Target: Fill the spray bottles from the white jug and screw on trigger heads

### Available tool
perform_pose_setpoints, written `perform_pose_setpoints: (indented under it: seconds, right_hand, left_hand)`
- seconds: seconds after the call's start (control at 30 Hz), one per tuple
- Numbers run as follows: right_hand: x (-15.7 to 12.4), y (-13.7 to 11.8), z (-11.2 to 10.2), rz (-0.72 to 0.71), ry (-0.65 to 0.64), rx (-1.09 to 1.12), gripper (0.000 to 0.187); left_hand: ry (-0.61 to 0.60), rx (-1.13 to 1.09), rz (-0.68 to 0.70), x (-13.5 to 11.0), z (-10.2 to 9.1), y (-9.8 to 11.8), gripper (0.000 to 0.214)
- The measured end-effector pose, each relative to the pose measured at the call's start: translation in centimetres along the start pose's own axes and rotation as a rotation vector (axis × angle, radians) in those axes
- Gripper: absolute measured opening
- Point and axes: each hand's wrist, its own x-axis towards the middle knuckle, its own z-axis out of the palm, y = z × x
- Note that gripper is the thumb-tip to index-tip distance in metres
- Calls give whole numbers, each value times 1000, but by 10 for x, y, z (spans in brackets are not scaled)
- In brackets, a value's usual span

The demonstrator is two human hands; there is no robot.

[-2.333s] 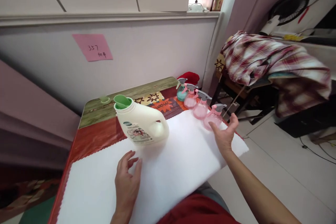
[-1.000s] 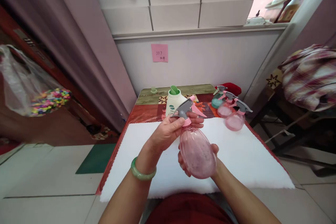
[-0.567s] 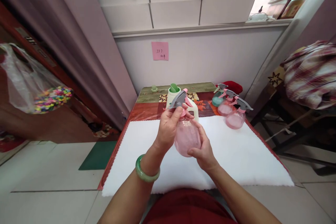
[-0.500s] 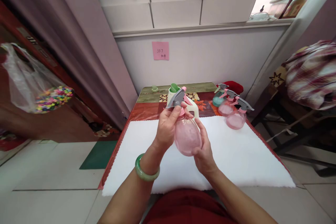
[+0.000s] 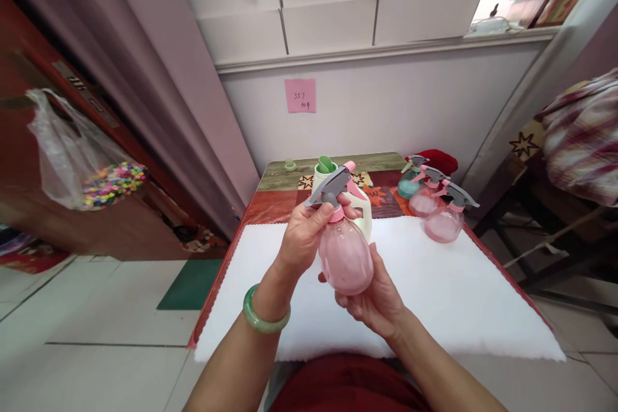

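Note:
A pink spray bottle [image 5: 346,257] with a grey and pink trigger head is held up over the white cloth, tilted a little. My left hand [image 5: 305,235], below a green bangle, is closed around the bottle's neck, thumb on the pink collar. My right hand [image 5: 374,296] cups the round body from below and the right side, its fingers partly hidden behind it. Just behind the bottle stands a white jug [image 5: 365,212] with a handle; a green scoop or cup [image 5: 326,165] sits in its mouth.
Two more pink spray bottles [image 5: 443,225] and a teal one [image 5: 409,185] stand at the table's right edge, beside a red item [image 5: 439,161]. A white cloth [image 5: 270,283] covers the near table. A small green cap [image 5: 290,166] lies at the back left. A plastic bag [image 5: 62,148] hangs at left.
My right hand has shifted from the bottle's right side to lower, under its base. The trigger head has turned slightly and shows more fully. The whole view has shifted a little.

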Motion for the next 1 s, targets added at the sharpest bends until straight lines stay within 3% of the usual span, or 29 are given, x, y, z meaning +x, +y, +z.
perform_pose_setpoints:
  seconds: [0.2, 0.43, 0.5, 0.53, 0.6, 0.67, 0.73, 0.8, 0.93, 1.0]
  right_hand:
    - [-4, 11, 4, -445, 134, -233, 79]
    - [1, 24, 0, -883, 292, -470, 114]
    - [-1, 21, 2, -857, 256, -424, 112]
    - [-4, 17, 3, -768, 213, -363, 104]
    - [-9, 6, 3, -435, 95, -217, 90]
    - [-13, -7, 2, -72, -4, -101, 97]
    - [-15, -18, -1, 111, -43, -41, 99]
    - [-16, -23, -3, 49, -16, -21, 89]
    - [-14, -21, -1, -307, 94, -121, 69]
    - [-13, -21, 2, -433, 124, -216, 69]
  left_hand:
    - [73, 14, 52, -1, 4, 2, 25]
    - [163, -21, 70, -2, 17, -4, 23]
    - [152, -16, 91, -2, 21, -4, 24]
    - [134, -9, 98, -1, 22, -4, 26]
    - [72, 7, 89, -1, 25, -3, 28]
    - [15, 15, 54, 0, 26, -3, 29]
    - [-6, 26, 30, 2, 27, -4, 29]
    - [13, 45, 46, 5, 26, -7, 28]
    - [86, 117, 96, 15, 25, -11, 25]
    - [129, 144, 148, 21, 25, -8, 25]
